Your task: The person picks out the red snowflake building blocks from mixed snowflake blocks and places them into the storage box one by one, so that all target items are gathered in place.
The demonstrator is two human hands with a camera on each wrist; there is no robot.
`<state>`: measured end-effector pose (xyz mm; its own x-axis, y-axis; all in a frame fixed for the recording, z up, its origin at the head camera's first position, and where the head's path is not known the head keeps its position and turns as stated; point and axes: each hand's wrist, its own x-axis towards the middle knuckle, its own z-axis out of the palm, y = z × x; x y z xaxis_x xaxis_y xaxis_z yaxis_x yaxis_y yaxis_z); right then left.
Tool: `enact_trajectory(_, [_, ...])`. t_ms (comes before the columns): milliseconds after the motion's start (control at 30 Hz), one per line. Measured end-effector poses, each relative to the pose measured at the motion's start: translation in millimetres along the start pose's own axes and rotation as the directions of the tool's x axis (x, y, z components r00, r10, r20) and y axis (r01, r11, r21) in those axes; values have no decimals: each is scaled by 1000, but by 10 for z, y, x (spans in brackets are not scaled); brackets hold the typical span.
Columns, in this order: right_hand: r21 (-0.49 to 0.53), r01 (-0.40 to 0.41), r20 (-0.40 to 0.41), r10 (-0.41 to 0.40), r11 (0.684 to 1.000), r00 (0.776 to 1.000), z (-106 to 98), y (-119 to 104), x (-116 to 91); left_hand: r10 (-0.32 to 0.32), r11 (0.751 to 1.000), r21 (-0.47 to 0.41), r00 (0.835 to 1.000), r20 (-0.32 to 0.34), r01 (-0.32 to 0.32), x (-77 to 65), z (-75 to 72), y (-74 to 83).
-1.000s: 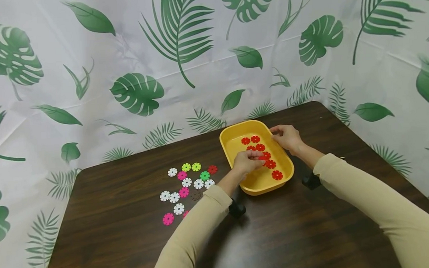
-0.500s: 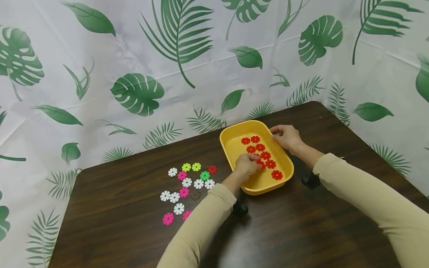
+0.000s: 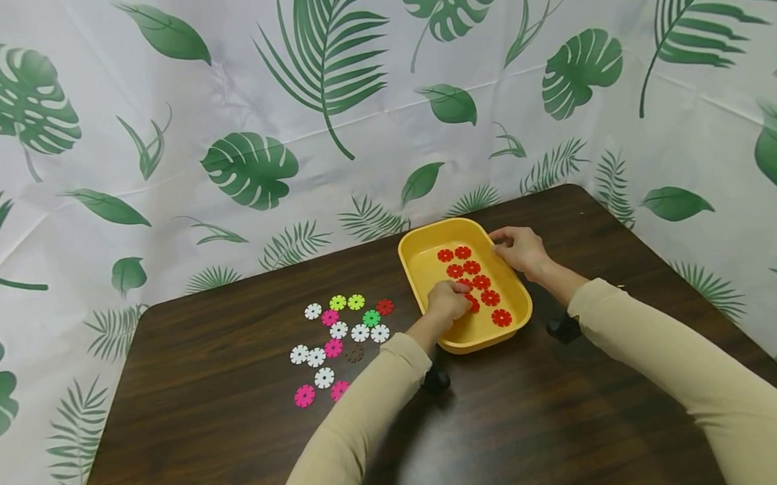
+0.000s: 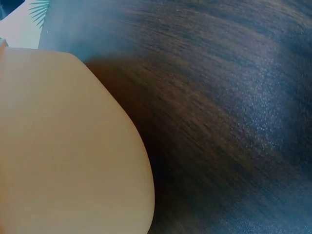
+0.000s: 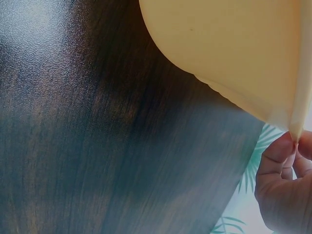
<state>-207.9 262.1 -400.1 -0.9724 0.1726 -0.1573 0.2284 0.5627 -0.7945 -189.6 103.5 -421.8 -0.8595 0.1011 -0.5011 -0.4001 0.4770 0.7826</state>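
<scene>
In the head view, a yellow plastic tray (image 3: 425, 259) on the table holds several red notched discs (image 3: 481, 282) in rough rows. My left hand (image 3: 446, 305) reaches over the tray's near left side, its fingertips pinching a red notched disc (image 3: 473, 304) low in the tray; the fingers partly cover it. My right hand (image 3: 522, 252) pinches the tray's right rim between thumb and fingers, and the right wrist view shows this hand (image 5: 280, 180) at the rim too. The left wrist view shows the tray's outer wall (image 4: 73, 146) but not the left fingers.
Left of the tray, white notched discs (image 3: 325, 378) lie scattered on the dark wooden table (image 3: 206, 381) with pink, yellow-green, green, dark red and brown ones. A leaf-patterned cloth (image 3: 369, 91) hangs behind the table.
My left hand has shifted slightly left and toward the tray's near end, bringing its red disc lower among the others. The right hand stays on the rim.
</scene>
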Motion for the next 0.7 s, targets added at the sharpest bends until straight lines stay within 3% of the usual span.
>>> enact_trajectory(367, [-7, 0, 2, 0, 1000, 1000, -11, 6, -4, 78, 997, 28, 996, -43, -77, -12, 44, -44])
enact_trajectory(700, [5, 5, 1, -5, 1000, 1000, -4, 9, -11, 81, 997, 18, 995, -63, -80, -11, 48, -39])
